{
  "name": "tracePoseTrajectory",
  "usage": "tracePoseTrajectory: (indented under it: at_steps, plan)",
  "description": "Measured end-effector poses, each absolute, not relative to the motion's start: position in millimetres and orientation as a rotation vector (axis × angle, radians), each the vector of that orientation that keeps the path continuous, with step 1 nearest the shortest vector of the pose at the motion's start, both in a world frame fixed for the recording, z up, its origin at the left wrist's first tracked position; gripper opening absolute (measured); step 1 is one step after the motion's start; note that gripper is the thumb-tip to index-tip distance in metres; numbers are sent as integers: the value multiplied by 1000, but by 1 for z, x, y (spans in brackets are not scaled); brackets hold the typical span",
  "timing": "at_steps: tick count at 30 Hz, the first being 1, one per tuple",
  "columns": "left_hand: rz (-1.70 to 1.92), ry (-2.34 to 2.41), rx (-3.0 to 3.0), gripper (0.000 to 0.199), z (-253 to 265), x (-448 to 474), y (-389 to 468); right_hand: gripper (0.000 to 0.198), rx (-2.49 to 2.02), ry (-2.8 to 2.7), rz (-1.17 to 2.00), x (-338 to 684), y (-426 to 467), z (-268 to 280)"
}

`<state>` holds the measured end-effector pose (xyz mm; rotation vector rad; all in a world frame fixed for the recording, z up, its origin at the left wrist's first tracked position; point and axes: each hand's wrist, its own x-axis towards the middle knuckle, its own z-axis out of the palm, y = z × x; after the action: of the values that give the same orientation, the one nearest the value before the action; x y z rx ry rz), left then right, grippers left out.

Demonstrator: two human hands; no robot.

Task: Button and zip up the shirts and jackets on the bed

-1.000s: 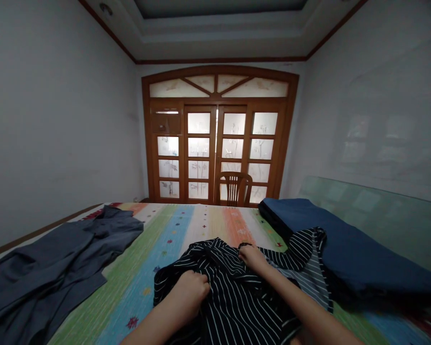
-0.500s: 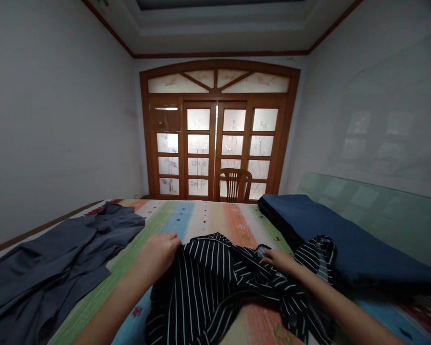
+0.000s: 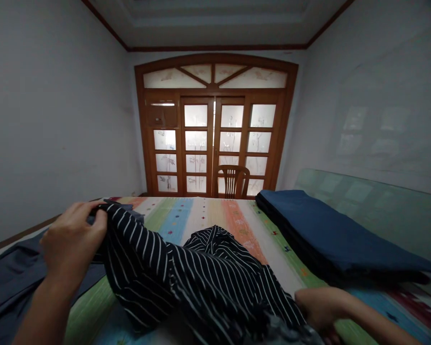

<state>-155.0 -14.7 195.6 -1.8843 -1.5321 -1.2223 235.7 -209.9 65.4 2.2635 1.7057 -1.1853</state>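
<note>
A black shirt with white stripes (image 3: 215, 273) is stretched slantwise over the bed, its middle bunched in loose folds. At the left, my left hand (image 3: 75, 235) is closed on one end of it, thumb against fingers, holding that part raised off the bedding. Low on the right, my right hand (image 3: 321, 309) is curled at the shirt's other side, its fingertips partly out of sight. A greyish patch of the cloth shows beside that hand. Behind and below my left wrist lies a dark grey garment (image 3: 17, 268), partly covered by my arm.
Multicoloured striped bedding (image 3: 201, 211) covers the bed. On the right rests a folded dark blue cloth stack (image 3: 330, 230), near a pale green headboard (image 3: 362, 191). Beyond the far edge stand a wooden chair (image 3: 232, 179) and wood-framed glass doors (image 3: 215, 139).
My left hand has moved left and up, drawing one end of the shirt with it. My right hand has come lower and nearer, and the shirt is now pulled out wider.
</note>
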Motion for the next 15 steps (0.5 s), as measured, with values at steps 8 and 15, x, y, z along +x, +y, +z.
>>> tracePoseTrajectory:
  at_steps: [8, 15]
  plan:
    - [-1109, -1348, -2287, 28, 194, -142, -22, 27, 2497, 2291, -955, 224, -156, 86]
    - [-328, -1090, -2894, 29, 150, -75, -39, 58, 2314, 2711, -355, 175, -72, 54]
